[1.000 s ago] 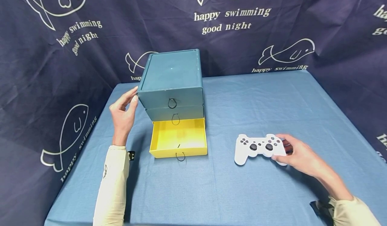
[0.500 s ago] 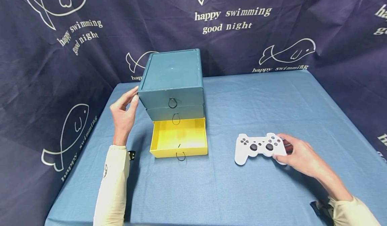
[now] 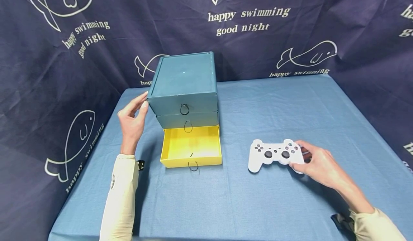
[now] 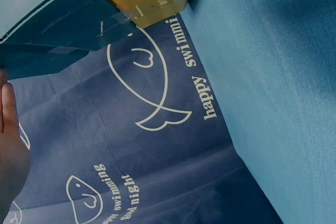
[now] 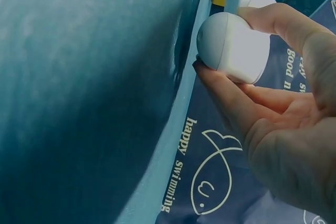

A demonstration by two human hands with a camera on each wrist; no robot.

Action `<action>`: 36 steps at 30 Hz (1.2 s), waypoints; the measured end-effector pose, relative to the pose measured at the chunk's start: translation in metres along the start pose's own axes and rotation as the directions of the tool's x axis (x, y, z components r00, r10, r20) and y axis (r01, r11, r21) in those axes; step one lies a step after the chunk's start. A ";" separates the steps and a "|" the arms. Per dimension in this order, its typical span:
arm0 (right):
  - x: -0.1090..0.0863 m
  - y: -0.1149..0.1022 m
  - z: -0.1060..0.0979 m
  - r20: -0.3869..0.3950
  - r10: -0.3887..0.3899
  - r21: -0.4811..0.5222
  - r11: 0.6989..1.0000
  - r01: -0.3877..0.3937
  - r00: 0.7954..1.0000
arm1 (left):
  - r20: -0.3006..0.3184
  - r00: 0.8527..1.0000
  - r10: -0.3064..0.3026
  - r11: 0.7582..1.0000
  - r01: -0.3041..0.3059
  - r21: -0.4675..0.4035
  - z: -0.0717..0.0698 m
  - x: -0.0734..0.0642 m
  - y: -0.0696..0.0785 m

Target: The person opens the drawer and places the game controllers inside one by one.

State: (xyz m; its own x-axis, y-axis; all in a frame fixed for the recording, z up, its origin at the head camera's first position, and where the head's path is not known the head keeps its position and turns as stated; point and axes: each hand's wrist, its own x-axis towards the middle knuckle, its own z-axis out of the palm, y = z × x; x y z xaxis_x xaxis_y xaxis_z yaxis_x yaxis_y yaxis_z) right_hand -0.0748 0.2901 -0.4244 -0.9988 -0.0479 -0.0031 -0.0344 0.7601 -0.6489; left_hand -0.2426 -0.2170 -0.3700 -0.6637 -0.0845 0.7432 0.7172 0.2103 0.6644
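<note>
My right hand [image 3: 319, 165] pinches the right grip of a white game controller [image 3: 276, 152], thumb on the near side and fingers round the far side. In the right wrist view, the controller's rounded grip [image 5: 236, 45] sits between thumb and fingers, close over the blue cloth. My left hand [image 3: 132, 121] touches the left front corner of a dark teal drawer cabinet [image 3: 184, 74], its fingers straight along the side. The cabinet's bottom yellow drawer [image 3: 190, 161] is pulled out, with a black loop handle [image 3: 193, 167]. Its two upper drawers are closed.
A blue cloth [image 3: 232, 205] covers the table. Dark blue curtains [image 3: 245, 47] with white fish and lettering hang behind and at both sides. The cabinet stands left of centre towards the back, and the yellow drawer juts out in front of it.
My right hand has shifted the controller slightly left and away from me in the last half second. The left hand, cabinet and drawer stay in place.
</note>
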 end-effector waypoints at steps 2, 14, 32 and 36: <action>0.000 -0.001 0.000 -0.007 -0.002 0.002 1.000 0.002 1.000 | -0.002 1.000 -0.001 1.000 0.001 -0.001 0.000 0.000 0.000; 0.003 -0.008 0.002 -0.074 -0.033 0.011 0.999 0.034 0.997 | -0.001 1.000 0.009 1.000 -0.009 -0.015 -0.001 0.001 0.000; 0.010 -0.030 0.008 -0.094 -0.112 0.046 0.992 0.117 0.989 | -0.002 1.000 0.008 1.000 -0.008 -0.010 -0.001 0.000 -0.003; 0.013 -0.039 0.009 -0.094 -0.131 0.067 0.988 0.138 0.987 | -0.004 1.000 0.007 1.000 -0.008 -0.012 -0.001 0.001 -0.004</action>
State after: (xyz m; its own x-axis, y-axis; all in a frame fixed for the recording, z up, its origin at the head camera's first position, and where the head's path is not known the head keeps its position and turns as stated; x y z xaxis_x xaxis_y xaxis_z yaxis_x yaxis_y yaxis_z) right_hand -0.0864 0.2542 -0.4062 -0.9844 -0.0866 0.1534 -0.1696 0.7008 -0.6929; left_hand -0.2455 -0.2185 -0.3719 -0.6575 -0.0867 0.7485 0.7247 0.1994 0.6596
